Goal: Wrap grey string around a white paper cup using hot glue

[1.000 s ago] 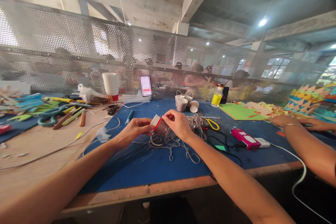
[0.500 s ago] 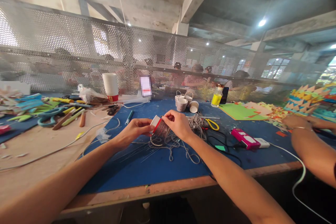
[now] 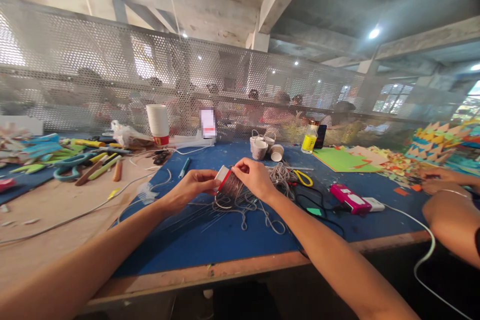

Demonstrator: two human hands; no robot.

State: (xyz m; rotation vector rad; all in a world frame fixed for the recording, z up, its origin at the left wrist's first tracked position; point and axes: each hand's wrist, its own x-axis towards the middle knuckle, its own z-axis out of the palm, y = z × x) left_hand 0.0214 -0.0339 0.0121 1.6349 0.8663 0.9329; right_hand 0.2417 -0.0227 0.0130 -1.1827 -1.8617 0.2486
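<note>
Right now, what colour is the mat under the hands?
Blue mat, seen in the head view.

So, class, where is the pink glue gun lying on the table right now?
In the head view the pink glue gun lies on the blue mat, to the right of the right hand, just past the yellow scissors.
</note>
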